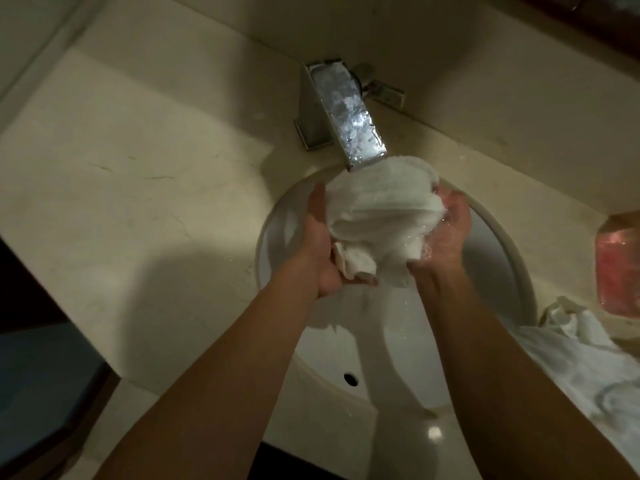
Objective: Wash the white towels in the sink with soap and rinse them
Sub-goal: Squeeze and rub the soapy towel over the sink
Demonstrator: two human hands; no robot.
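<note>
Two hands, left hand (320,252), right hand (446,233), grip one towel (379,209).

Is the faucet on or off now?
On. Water lies along the faucet's open spout and falls onto the bunched white towel.

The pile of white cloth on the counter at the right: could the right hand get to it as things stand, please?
Probably yes, but not freely: the right hand is gripping the wet towel under the faucet. The cloth pile lies just beside that forearm, nothing between.
</note>
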